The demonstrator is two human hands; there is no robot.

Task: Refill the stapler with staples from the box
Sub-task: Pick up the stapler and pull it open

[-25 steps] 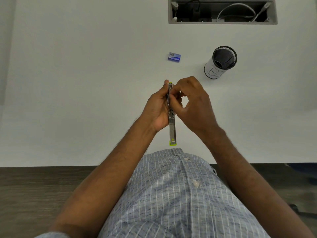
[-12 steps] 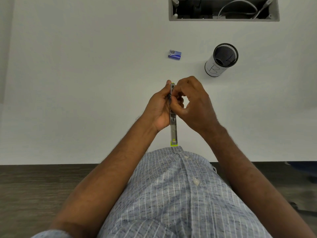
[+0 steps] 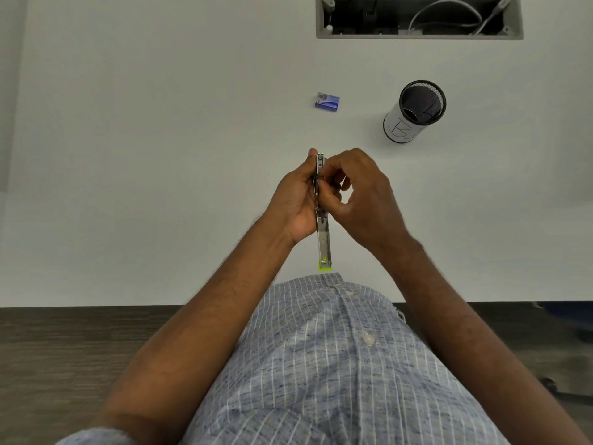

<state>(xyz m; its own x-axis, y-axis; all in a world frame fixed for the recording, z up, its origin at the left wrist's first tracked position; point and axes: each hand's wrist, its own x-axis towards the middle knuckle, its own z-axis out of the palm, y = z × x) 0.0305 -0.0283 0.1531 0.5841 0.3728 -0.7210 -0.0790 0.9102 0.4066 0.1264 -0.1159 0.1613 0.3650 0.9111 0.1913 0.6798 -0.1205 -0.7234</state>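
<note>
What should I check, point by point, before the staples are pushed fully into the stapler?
1. Stapler held firmly: ok, the left hand grips it.
2. Stapler opened out: ok, its metal channel shows down to the green end.
3. Right hand at the channel: ok, its fingertips pinch there.
4. Staple strip seated straight: cannot tell, the fingers hide it.
5. Staple box within reach: ok, it lies on the table beyond the hands.
6. Box open or closed: cannot tell, too small.

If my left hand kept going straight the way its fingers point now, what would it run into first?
Probably the blue staple box, lying beyond the left hand, which holds the stapler. The table between looks free, though depth is unclear.
</note>
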